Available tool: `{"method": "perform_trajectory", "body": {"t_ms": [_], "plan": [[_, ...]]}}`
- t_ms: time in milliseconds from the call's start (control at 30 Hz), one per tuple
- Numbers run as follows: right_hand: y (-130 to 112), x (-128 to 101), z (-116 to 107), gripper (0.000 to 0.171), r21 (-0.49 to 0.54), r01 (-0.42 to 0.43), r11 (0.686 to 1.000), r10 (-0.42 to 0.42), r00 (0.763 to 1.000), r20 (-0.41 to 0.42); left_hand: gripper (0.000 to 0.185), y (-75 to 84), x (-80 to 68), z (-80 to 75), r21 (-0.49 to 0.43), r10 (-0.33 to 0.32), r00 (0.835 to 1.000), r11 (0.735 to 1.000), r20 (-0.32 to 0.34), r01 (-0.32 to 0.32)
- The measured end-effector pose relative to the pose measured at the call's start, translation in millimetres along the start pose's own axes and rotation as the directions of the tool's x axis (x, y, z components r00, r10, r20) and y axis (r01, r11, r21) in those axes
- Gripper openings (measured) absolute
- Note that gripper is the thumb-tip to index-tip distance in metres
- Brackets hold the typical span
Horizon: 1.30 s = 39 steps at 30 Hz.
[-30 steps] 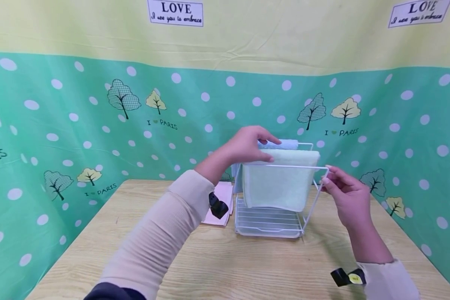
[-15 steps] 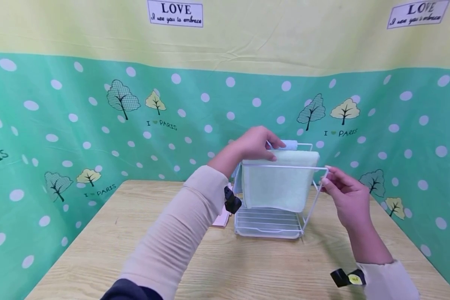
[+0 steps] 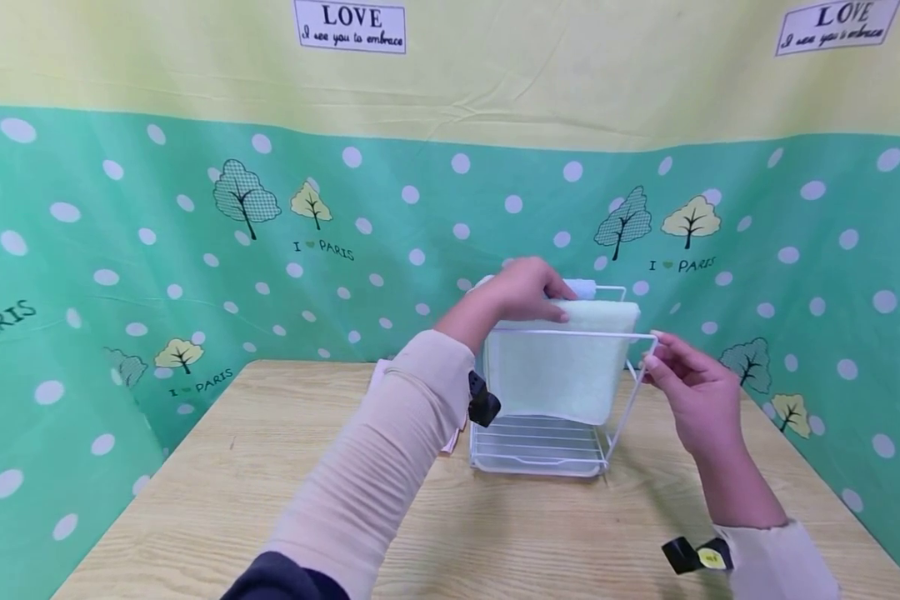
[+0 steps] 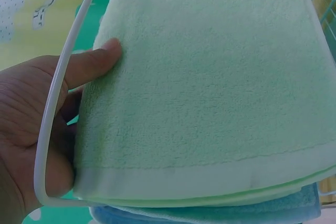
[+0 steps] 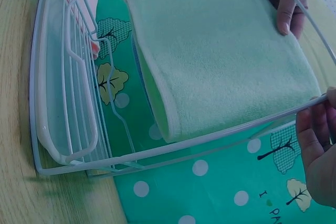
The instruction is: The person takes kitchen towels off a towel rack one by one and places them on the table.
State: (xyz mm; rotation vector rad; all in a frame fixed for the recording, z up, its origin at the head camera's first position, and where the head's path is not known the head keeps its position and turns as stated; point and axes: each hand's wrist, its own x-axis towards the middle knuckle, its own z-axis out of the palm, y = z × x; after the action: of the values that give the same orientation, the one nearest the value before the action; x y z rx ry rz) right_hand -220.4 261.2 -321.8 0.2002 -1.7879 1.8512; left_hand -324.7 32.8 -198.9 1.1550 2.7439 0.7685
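A folded light green towel hangs over the front upper part of a white wire rack. My left hand is at its top fold and pinches it, the thumb on the front face and the fingers behind, partly hidden. In the left wrist view, the left hand reaches past a white rod to the green towel. My right hand pinches the rack's upper right corner between thumb and fingers. Behind the green one hangs a blue towel, mostly covered.
The rack stands on a wooden table, with a wire shelf and tray at its bottom. Pink folded cloth lies left of the rack, largely behind my left forearm. A patterned green and yellow curtain surrounds the table's back and sides.
My left hand has slid a little to the right along the green towel's top, and its forearm now covers more of the pink cloth. The right hand stays at the rack corner.
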Motion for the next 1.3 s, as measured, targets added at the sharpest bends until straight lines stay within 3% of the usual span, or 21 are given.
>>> {"method": "perform_trajectory", "body": {"t_ms": [233,500,800,967,1300], "plan": [[0.9,1.8,0.6,0.038,0.020,0.011,1.000,-0.011,1.000,-0.001,0.029,1.1,2.1,1.1,-0.005,-0.022,0.999,1.000,-0.044,0.021],[1.4,2.9,0.7,0.037,0.031,0.012,0.999,-0.012,1.000,0.002,0.024,3.4,3.7,-6.1,-0.020,0.027,0.994,0.999,-0.102,-0.029],[3.3,3.7,-0.5,0.038,0.008,0.016,1.000,-0.016,1.000,-0.001,0.021,4.9,2.1,-18.3,-0.057,0.041,0.975,0.997,-0.219,-0.054],[4.6,3.7,-1.1,0.038,0.033,0.027,0.999,-0.027,1.000,0.006,0.018,3.9,-1.2,-21.7,-0.076,0.065,0.956,0.993,-0.287,-0.090],[4.1,4.2,-3.0,0.038,0.022,0.020,1.000,-0.020,1.000,0.010,0.016,0.8,-8.2,-28.6,-0.158,0.057,0.935,0.980,-0.349,-0.118]]}}
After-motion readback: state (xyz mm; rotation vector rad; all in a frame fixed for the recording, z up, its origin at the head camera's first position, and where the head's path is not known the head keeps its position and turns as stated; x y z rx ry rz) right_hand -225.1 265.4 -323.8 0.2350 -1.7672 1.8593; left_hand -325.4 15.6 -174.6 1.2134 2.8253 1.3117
